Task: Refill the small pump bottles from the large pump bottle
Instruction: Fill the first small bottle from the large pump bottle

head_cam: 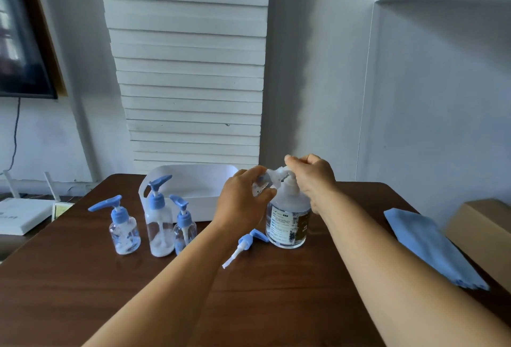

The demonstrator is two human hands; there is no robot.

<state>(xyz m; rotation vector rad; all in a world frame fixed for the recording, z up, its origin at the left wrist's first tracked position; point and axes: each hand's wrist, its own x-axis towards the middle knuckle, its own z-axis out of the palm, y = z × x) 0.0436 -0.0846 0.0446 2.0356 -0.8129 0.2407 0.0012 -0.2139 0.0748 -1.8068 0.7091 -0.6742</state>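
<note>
head view: small bottle held to the big bottle's spout

head view shows the left hand (243,197) curled round a small clear bottle (261,185), tipping it so its open neck sits right under the nozzle of the large pump bottle (289,219). that looks deliberate: the small one has to be lifted and angled to catch what comes out. the right hand (311,178) rests on top of the pump head (279,174), fingers bent over it, placed, i'd judge, to press down. whether liquid is flowing i cannot tell.

a blue pump top with its white dip tube (246,244) lies flat on the brown table (276,305) just left of the large bottle's base, probably taken off the bottle now in hand and kept close for screwing back on.

three more small pump bottles (156,225) stand upright in a row to the left, blue tops on, each showing only a little white liquid at the bottom. a white bin (199,197) sits behind them.

the large bottle is clear plastic, rounded at the shoulders, with a printed label, and stands upright near the middle of the table. a folded blue cloth (425,247) lies well off to the right beside a cardboard box (484,233).
</note>
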